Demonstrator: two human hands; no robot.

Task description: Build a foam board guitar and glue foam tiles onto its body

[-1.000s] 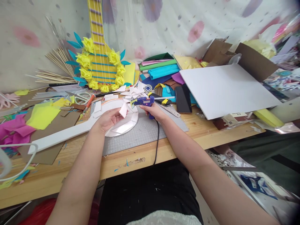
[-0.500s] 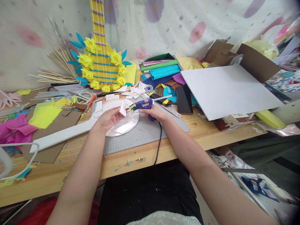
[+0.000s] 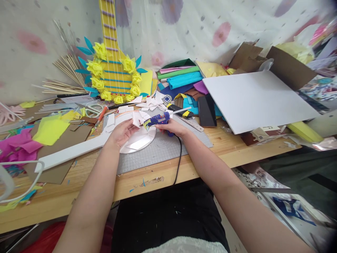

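Observation:
My left hand (image 3: 121, 132) pinches a small white foam piece (image 3: 136, 119) above a white foam guitar-shaped cutout (image 3: 79, 149) lying on the grey cutting mat (image 3: 163, 149). My right hand (image 3: 172, 127) grips a blue hot glue gun (image 3: 158, 120), its yellow nozzle touching the edge of the small piece. The gun's black cord (image 3: 179, 158) runs over the table's front edge. More small white foam pieces (image 3: 147, 103) lie just behind the cutout.
A yellow paper guitar with yellow flowers (image 3: 113, 70) leans on the wall. Scissors (image 3: 92, 109), wooden sticks (image 3: 63, 75), coloured paper rolls (image 3: 181, 77), a black phone (image 3: 206, 110), a metal ruler (image 3: 192, 123) and a large white board (image 3: 255, 100) crowd the wooden table (image 3: 237, 151).
The glue gun has tilted and moved left until its nozzle meets the small white piece. My left hand has turned the piece slightly toward it.

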